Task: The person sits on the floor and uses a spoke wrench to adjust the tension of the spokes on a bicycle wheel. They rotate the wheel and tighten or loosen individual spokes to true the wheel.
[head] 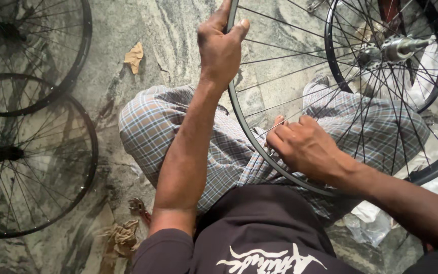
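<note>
Nearest the camera, a dark shirt (259, 228) with a pale print fills the bottom edge, and checked trousers (178, 132) cover the two raised knees beyond it. Across the lap stands a bicycle wheel (330, 101), its dark rim (244, 122) curving from the top of the view down between the knees and round to the right, thin spokes running to a shiny metal hub (399, 48) at upper right. Gripping the rim near its top is the left hand (221, 48), fingers (214, 23) curled round the far side and thumb pressed along the near edge. Lower down, the right hand (305, 147) rests inside the rim at its bottom curve, fingers (285, 129) bunched together against the rim where the spokes meet it; whether they pinch a spoke end or a small tool I cannot tell. A second dark rim (434, 30) shows behind the hub at upper right. Crumpled clear plastic (371, 223) lies by the right thigh. On the mottled stone floor (178, 35) to the left lie two more spoked wheels (31, 167), one overlapping the other, with a scrap of brown paper (134, 57) above the left knee and a frayed brown rag (122, 236) near the left elbow.
</note>
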